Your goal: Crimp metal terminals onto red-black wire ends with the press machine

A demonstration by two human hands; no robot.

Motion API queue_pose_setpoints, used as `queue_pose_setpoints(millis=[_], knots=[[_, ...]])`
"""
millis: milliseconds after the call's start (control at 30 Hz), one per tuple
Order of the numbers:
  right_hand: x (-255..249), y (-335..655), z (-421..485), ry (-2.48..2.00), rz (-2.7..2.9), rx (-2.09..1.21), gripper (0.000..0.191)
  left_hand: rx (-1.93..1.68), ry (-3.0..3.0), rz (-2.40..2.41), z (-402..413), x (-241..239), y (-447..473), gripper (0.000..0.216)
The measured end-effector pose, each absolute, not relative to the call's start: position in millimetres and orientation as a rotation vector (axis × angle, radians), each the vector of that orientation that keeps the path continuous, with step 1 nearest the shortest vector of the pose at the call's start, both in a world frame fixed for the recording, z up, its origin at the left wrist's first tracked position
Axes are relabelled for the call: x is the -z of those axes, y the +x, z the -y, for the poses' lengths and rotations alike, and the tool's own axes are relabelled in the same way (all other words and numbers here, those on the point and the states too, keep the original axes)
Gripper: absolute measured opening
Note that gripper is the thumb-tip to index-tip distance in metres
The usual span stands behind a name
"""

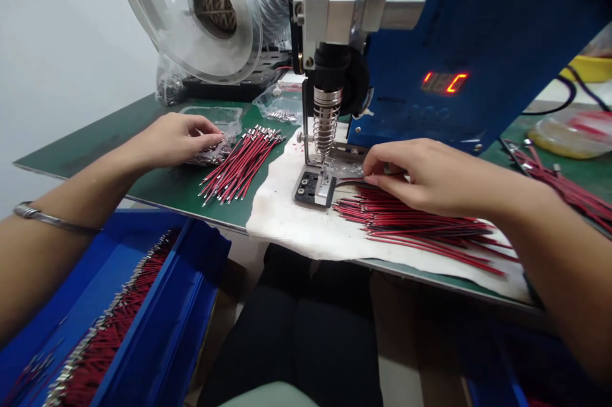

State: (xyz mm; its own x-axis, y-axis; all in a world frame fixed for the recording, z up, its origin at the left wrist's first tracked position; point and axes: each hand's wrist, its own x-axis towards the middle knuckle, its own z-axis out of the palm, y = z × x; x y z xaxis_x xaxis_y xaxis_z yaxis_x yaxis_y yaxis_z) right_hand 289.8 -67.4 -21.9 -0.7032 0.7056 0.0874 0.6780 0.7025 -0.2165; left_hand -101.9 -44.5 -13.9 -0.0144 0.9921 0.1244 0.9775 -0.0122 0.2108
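Observation:
My left hand point(174, 139) is over a clear plastic tray point(229, 115) of small metal parts point(213, 155). Its thumb and fingers are curled together at the tips; anything between them is too small to make out. Right of it lies a bundle of red and black wires point(241, 164) with metal ends. My right hand point(415, 174) pinches a wire point(351, 180) whose tip points at a small black fixture point(313, 188) under the soldering machine's spring-loaded head point(326, 120). Beneath that hand, a pile of red and black wires point(406, 222) rests on a white cloth point(282, 215).
The blue machine housing point(459, 24) with a red display stands behind my right hand. A clear round fume hood point(191, 11) hangs at upper left. Below the table edge, a blue bin point(191, 279) holds many wires. More wires point(564, 184) lie at far right.

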Motion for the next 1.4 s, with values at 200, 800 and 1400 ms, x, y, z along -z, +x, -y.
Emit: queue_pose_setpoints(millis=[200, 800, 1400], knots=[[22, 287, 68, -1.085, 2.712, -0.258, 0.018, -0.794, 2.314, -2.271, 62, 15, -87, 0.045], [23, 278, 71, -1.003, 2.703, -0.243, 0.019, 0.375, 2.292, -1.262, 69, -53, 17, 0.031], [17, 274, 77, -0.905, 2.613, -0.391, 0.022, 0.538, 1.971, -0.598, 30, -22, -4, 0.016]])
